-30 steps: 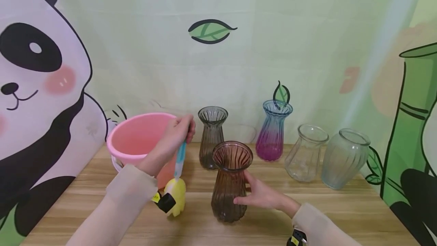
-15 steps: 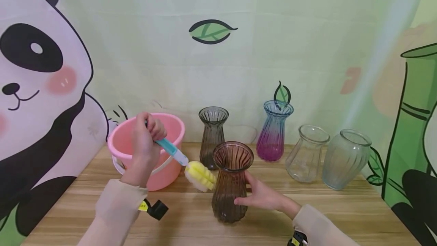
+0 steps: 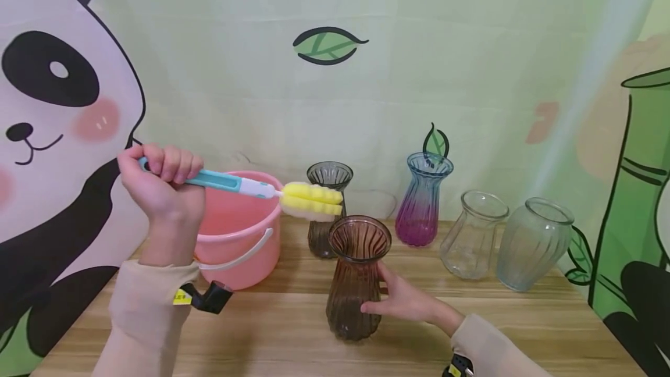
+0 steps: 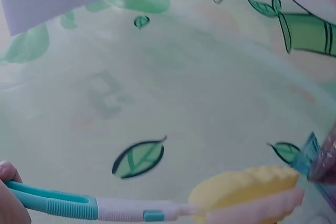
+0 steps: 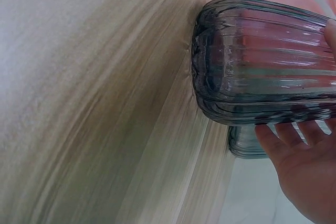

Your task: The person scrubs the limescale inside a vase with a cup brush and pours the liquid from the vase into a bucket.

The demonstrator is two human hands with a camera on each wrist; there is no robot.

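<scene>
Panda-printed cloth (image 3: pixel 241 86) is hanging behind one wooden worktop (image 3: pixel 282 336). Head view: the left hand (image 3: pixel 164 188) is gripping one brush (image 3: pixel 255 188) in mid-air; the right hand (image 3: pixel 405 299) is holding one brown vase (image 3: pixel 352 298) upright on the worktop; one pink bucket (image 3: pixel 243 266) and four other vases (image 3: pixel 420 205) are standing around. Left wrist: the brush is pointing rightward. Right wrist: the right hand is clasping the brown vase

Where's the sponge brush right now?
In the head view, left of centre: the left hand grips the sponge brush, its yellow head in front of the dark grey vase.
</scene>
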